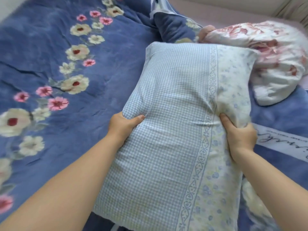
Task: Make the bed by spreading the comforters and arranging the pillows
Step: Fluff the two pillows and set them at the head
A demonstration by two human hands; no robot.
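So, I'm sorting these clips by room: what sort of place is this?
Most likely a bedroom: a blue floral comforter spread over a bed, a gingham pillow held in both hands, and a rose-print pillow beyond it.

Home bedroom: floral blue comforter [50, 72], pillow [175, 122], bed.

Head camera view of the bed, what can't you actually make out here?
- Fingers of the left hand and right hand: all but the thumbs tucked behind the checked pillow.
- Script on the white strip: blurred, cut by the right edge.
- Blue floral comforter: its middle is hidden under the pillow, its edges cut off.
- Pink floral bedding: bunched, so whether pillow or quilt is unclear.
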